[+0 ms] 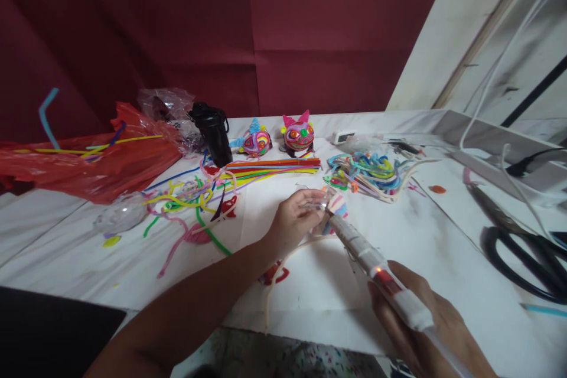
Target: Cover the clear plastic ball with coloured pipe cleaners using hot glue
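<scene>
My left hand [296, 212] is closed around a clear plastic piece [315, 205], partly hidden by the fingers. A craft piece striped in pink, blue and cream [337, 207] sits just beyond it; whether the two are joined I cannot tell. My right hand [425, 319] grips a white corded pen-shaped tool [361, 245] with a glowing orange-red light. Its thin tip points at the plastic near my left fingertips. Below my left wrist, a cream pipe cleaner [269, 301] curves across the white paper beside a red piece [274, 273].
Two colourful animal heads [298, 133] stand at the back beside a black bottle [213, 133]. Pipe cleaners lie in a bundle [274, 168], a right-hand pile [370, 172] and a left tangle. Black-handled scissors [522, 254] rest on the right; a red plastic bag [88, 165] lies left.
</scene>
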A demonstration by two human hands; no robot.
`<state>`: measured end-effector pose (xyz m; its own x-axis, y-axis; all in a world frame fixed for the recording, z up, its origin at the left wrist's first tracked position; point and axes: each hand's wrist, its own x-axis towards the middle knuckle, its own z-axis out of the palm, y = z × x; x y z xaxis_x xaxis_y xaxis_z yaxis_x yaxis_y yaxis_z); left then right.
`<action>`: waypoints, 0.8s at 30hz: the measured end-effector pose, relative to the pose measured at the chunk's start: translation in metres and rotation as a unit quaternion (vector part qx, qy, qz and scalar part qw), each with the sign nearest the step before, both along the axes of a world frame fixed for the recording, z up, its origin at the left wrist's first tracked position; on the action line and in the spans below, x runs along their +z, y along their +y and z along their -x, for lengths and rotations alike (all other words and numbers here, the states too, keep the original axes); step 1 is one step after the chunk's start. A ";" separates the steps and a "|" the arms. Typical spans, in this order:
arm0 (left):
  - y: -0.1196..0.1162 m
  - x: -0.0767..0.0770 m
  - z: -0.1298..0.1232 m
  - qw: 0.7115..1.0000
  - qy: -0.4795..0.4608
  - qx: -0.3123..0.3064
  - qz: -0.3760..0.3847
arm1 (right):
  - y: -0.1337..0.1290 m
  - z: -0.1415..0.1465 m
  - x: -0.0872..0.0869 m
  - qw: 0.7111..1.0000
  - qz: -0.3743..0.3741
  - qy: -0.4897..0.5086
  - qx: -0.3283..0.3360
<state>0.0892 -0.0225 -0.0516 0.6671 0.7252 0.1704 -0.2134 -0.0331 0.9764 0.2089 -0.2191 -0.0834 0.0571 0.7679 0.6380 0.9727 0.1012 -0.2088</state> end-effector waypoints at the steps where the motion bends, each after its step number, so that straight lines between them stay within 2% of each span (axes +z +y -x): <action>1: 0.000 0.000 0.000 1.000 -0.001 -0.001 0.000 | 0.000 0.000 0.000 1.000 0.000 -0.006 -0.003; 13: -0.001 0.000 0.000 1.000 0.006 -0.008 -0.009 | -0.008 -0.003 -0.003 1.000 0.002 -0.012 -0.015; 24: -0.002 -0.004 -0.002 0.999 0.004 -0.012 -0.036 | -0.010 -0.009 0.023 0.997 0.033 0.072 0.003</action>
